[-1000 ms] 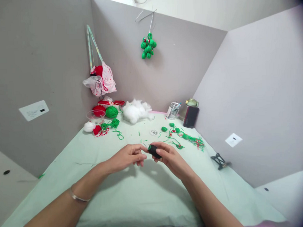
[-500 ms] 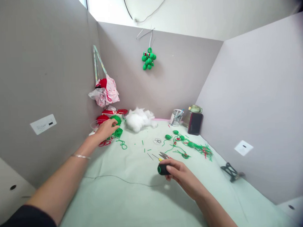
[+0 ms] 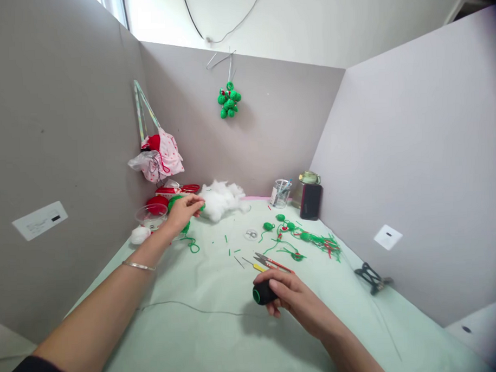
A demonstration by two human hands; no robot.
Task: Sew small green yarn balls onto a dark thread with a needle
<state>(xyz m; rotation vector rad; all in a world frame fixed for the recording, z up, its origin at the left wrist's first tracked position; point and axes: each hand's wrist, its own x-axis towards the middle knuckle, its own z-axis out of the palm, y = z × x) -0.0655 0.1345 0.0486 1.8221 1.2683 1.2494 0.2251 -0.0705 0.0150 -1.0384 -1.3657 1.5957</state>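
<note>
My right hand (image 3: pixel 290 296) is wrapped round a spool of black thread (image 3: pixel 263 293) with a green core end, held above the cloth. My left hand (image 3: pixel 184 211) reaches to the far left, fingertips pinched on a small green yarn piece (image 3: pixel 202 207) whose shape is mostly hidden. Right beside those fingertips lies a heap of white stuffing (image 3: pixel 222 199). Behind and under the left hand is green yarn (image 3: pixel 175 201), partly covered. Close to the right hand lie thread snips (image 3: pixel 273 262), a yellow-handled crochet hook (image 3: pixel 258 267) and a thin needle (image 3: pixel 238 262).
Green crocheted balls (image 3: pixel 268 226) and yarn tails (image 3: pixel 325 244) spread at right. Behind stand a clear cup (image 3: pixel 281 193), a phone (image 3: pixel 311 201) and a jar (image 3: pixel 309 178). A plastic tub (image 3: pixel 151 215) and red yarn (image 3: pixel 157 204) sit left. A black stand (image 3: pixel 373 279) is at the right edge.
My left hand has moved right from the green yarn towards the stuffing, now with a small green piece in its fingertips. My right hand keeps the spool. The view has shifted slightly.
</note>
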